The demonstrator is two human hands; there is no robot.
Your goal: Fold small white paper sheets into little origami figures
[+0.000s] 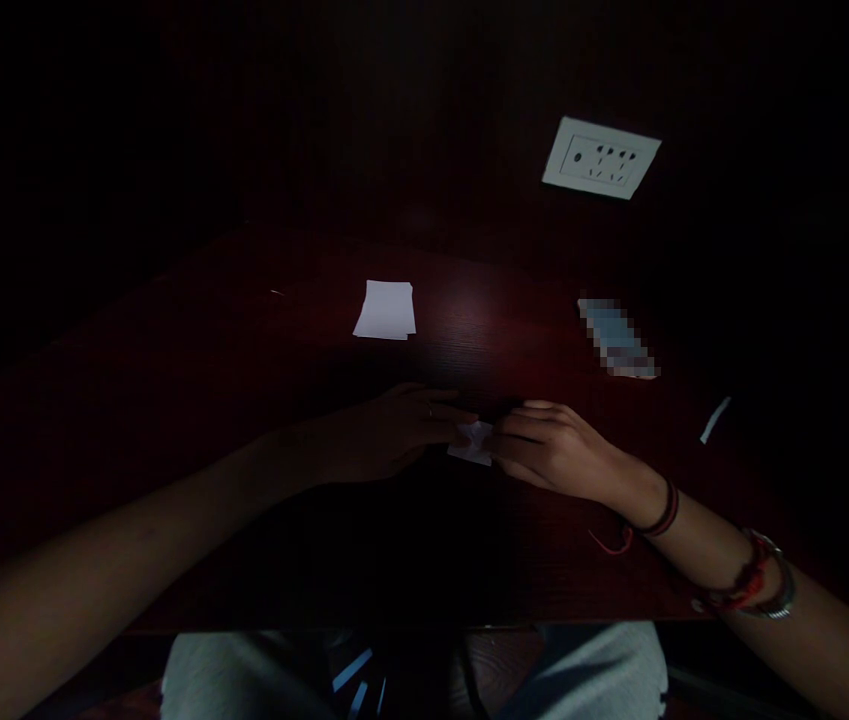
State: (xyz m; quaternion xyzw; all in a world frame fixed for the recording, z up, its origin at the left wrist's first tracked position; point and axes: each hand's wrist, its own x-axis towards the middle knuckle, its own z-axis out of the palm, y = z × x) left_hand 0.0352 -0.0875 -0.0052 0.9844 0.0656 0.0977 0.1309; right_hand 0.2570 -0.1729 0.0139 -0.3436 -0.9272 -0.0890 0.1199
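The hands (pixel 563 445) partly hide the small white paper (pixel 475 450).

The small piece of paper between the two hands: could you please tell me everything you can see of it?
The small piece of paper is pale, thin and roughly four-sided, with what look like creases near its middle. It lies at or just above the dark reddish table. Fingers of the left hand reach its left side; those of the right hand cover its right edge. Finer detail is too dim.
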